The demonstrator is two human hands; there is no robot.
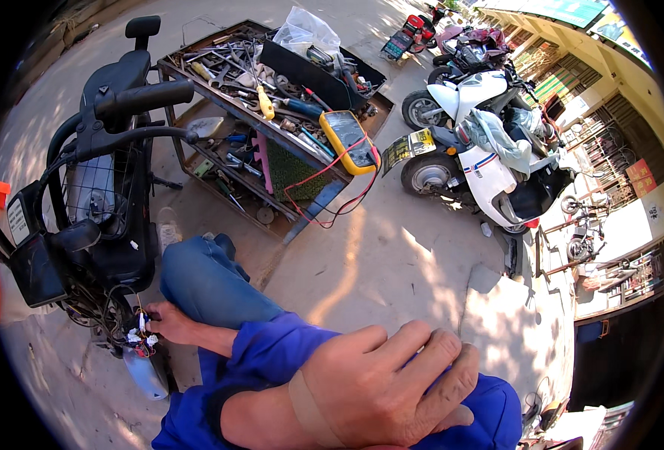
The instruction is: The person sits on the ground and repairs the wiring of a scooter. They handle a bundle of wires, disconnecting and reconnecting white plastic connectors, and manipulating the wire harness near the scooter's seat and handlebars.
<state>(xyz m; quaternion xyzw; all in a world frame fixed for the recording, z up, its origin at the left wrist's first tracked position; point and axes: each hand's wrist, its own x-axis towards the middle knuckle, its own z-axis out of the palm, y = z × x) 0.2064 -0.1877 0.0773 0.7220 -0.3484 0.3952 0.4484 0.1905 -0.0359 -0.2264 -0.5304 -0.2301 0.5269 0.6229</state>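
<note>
My right hand point(173, 324) reaches across to the left, to the front of a black electric scooter point(118, 187). Its fingertips pinch a small white wire connector point(143, 321), among a bundle of thin coloured wires and white plugs point(133, 339) hanging below the handlebar. Close to the camera, my left hand point(388, 386) passes over the right sleeve with its back up and a tan band around it. The left fingers are curled in toward the thumb; the palm side is hidden. Below the wires is a pale, shiny curved panel point(146, 373).
A metal tool cart point(272, 124) full of wrenches and screwdrivers stands ahead. A yellow multimeter point(348, 141) sits on its corner, red and black leads looping down. White scooters point(489, 180) are parked at the right. My jeans-clad knee point(204, 277) lies near the wires.
</note>
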